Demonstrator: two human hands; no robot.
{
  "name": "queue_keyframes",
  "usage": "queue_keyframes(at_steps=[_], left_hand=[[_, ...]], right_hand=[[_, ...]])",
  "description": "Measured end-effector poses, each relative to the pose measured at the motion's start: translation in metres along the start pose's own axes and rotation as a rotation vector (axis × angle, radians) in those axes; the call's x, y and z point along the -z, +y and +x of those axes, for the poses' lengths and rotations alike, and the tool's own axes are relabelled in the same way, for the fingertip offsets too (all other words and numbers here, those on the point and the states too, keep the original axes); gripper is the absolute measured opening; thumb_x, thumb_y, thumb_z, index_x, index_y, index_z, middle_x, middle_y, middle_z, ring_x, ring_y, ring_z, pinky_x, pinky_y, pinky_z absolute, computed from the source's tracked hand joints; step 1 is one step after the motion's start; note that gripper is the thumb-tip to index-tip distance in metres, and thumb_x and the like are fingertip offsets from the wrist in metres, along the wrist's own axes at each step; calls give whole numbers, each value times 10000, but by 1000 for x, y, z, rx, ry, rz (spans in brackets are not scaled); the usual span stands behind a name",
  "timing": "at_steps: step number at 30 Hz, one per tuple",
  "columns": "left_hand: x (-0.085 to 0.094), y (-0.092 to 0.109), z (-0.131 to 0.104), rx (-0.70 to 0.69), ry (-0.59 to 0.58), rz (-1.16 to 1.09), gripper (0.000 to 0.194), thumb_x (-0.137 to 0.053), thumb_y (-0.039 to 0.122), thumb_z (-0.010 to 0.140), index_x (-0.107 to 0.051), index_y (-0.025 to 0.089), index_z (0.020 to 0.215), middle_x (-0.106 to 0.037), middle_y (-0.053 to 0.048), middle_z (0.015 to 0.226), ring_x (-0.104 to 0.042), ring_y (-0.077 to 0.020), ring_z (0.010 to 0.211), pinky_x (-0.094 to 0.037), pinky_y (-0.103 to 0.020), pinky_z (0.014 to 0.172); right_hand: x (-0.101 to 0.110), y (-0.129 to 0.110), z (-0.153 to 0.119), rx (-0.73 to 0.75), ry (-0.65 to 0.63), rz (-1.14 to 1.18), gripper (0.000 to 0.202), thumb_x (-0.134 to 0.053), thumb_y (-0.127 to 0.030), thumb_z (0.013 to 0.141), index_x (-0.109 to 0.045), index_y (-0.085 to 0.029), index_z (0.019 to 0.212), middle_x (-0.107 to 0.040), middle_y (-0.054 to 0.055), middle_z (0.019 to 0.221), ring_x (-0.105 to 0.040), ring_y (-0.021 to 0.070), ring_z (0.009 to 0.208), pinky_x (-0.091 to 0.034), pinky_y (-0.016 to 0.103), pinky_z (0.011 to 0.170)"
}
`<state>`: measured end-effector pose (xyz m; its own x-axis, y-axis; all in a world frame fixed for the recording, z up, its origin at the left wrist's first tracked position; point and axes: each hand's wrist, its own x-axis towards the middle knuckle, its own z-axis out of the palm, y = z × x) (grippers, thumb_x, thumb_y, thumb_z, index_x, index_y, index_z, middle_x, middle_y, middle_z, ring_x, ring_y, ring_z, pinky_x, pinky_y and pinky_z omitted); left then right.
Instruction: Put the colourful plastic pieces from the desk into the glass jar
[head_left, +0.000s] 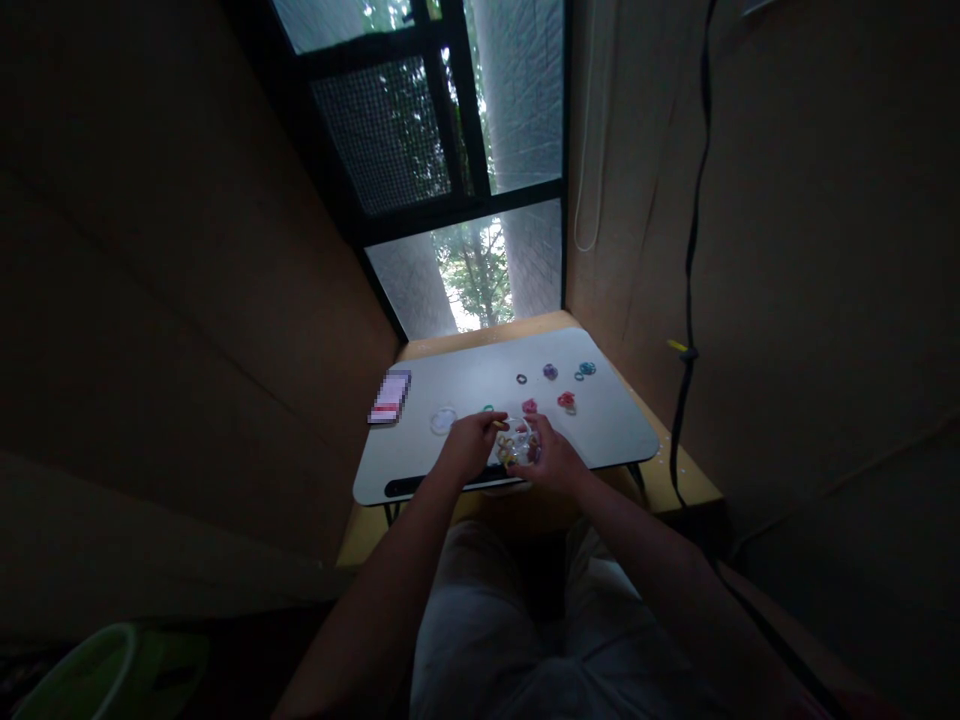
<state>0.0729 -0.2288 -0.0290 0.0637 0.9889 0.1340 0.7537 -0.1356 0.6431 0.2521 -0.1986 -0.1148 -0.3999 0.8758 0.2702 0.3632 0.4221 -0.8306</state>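
Note:
My right hand (556, 460) is wrapped round the side of a small clear round container (517, 447), tilted over the near edge of the table. Inside it lie yellow, red and other coloured small hair ties. At the container's left rim, my left hand (471, 445) pinches a small yellow hair tie (499, 425). Beyond the hands, a pink bunch of hair ties (529, 406) and a red one (566, 400) rest on the white table. Farther back are a purple bunch (550, 371), a teal bunch (587, 369) and a single dark hair tie (521, 379). A green one (489, 408) shows just past my left hand.
A clear round lid (444, 420) lies on the white folding table (450, 372), left of my hands. At the left edge is a phone (390, 397). The window (480, 265) stands behind; a black cable (686, 300) hangs on the right. A green bin (97, 670) is low on the left.

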Motion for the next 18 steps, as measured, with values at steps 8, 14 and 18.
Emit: queue_keyframes(at_steps=[8,14,18], left_hand=[[1,8,-1,14,-47,19,286,-494,261,899,-699,182,1082,-757,-49,966,-689,-172,900,-498,-274,835],[2,16,-2,-7,-22,100,321,-464,359,916,-733,185,937,-745,-61,862,-660,-172,788,-460,-261,735],[1,15,-1,-44,0,178,334,-464,371,913,-734,176,888,-730,-70,839,-631,-168,762,-437,-260,718]], right_hand=[[0,-1,0,14,16,-7,896,-844,-418,551,-403,-203,1301,-656,78,1071,-631,159,715,-497,313,692],[0,0,0,11,-16,-9,894,-841,-429,572,-389,-205,1310,-670,40,935,-622,158,672,-491,302,663],[-2,2,0,11,-2,1,891,-838,-433,581,-381,-206,1312,-663,52,978,-624,158,695,-499,305,680]])
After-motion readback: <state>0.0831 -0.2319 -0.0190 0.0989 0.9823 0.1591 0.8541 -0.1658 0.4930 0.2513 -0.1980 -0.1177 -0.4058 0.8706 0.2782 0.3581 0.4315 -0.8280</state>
